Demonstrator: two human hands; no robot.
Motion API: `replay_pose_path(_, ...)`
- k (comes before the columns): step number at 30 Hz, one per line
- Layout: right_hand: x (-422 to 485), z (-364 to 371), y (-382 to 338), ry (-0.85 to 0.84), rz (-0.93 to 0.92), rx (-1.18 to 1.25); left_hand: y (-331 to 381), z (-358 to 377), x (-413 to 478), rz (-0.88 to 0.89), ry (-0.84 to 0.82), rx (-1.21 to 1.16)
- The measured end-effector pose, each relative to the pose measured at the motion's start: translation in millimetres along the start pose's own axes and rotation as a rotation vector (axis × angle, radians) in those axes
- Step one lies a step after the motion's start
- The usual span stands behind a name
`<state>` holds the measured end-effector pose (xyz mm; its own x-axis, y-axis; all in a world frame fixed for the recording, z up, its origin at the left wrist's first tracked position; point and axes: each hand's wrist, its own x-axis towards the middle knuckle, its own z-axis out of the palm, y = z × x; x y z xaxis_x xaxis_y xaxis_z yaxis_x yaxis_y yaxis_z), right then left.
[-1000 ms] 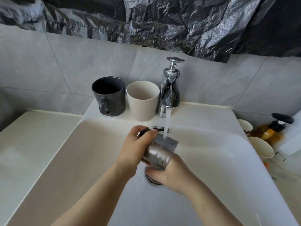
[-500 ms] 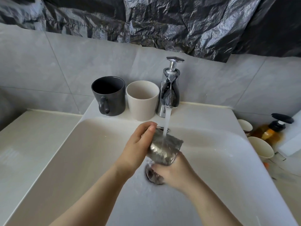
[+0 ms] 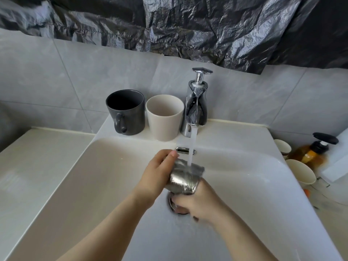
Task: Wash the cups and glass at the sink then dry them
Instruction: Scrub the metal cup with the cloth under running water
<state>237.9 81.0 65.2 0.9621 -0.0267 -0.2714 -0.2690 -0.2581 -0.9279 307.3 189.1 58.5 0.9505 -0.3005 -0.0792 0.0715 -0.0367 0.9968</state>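
No lettering, label, brand or number is legible on anything at the sink (image 3: 56,185); the mugs (image 3: 125,112) and the tap (image 3: 195,108) show plain surfaces, and the amber bottle (image 3: 310,153) at the right edge is too blurred to read.

A clear drinking glass (image 3: 185,178) tilted under the tap water (image 3: 192,149), my left hand (image 3: 156,175) round its upper side, my right hand (image 3: 198,203) under its base, dark grey ceramic mug (image 3: 127,117) upright on the sink ledge (image 3: 235,132), handle facing me, cream handleless cup (image 3: 164,121) upright just beside it
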Motion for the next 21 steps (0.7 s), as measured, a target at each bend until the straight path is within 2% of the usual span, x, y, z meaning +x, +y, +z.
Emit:
replay_pose_path(2,-1,-6,-5,-0.195,0.127,0.619,-3,-3,-1,0.228,-0.021,0.118)
replay_pose_path(3,-1,-10,-5,-0.235,0.145,0.751,-4,-4,-1,0.292,-0.044,0.161)
replay_pose_path(5,-2,-13,-6,-0.242,0.106,0.756,-3,-6,-1,0.246,-0.079,0.122)
replay_pose_path(7,2,-12,-2,-0.103,0.036,0.548,2,-4,-4,-0.011,-0.111,-0.035)
replay_pose_path(9,6,-12,4,0.122,-0.104,-0.035,6,0,-6,-0.335,-0.184,-0.157)
replay_pose_path(10,6,-12,6,0.190,-0.127,-0.317,7,2,-7,-0.410,-0.207,-0.191)
replay_pose_path(11,6,-11,7,0.229,-0.118,-0.439,5,3,-7,-0.401,-0.213,-0.195)
replay_pose_path(12,7,-11,8,0.231,-0.112,-0.388,5,4,-6,-0.343,-0.198,-0.181)
replay_pose_path(13,6,-10,7,0.188,-0.102,-0.204,2,4,-5,-0.262,-0.168,-0.153)
replay_pose_path(16,2,-13,-3,-0.117,0.006,0.595,3,1,-7,-0.025,-0.176,-0.105)
replay_pose_path(17,0,-16,-3,-0.169,0.040,0.756,3,0,-7,0.020,-0.193,-0.097)
replay_pose_path(19,-1,-20,-3,-0.187,0.023,0.819,4,-3,-7,0.008,-0.206,-0.014)
replay_pose_path(20,0,-22,-1,-0.159,-0.004,0.757,5,-5,-7,-0.038,-0.223,0.043)
replay_pose_path(21,1,-23,0,-0.107,-0.044,0.590,5,-7,-6,-0.106,-0.250,0.072)
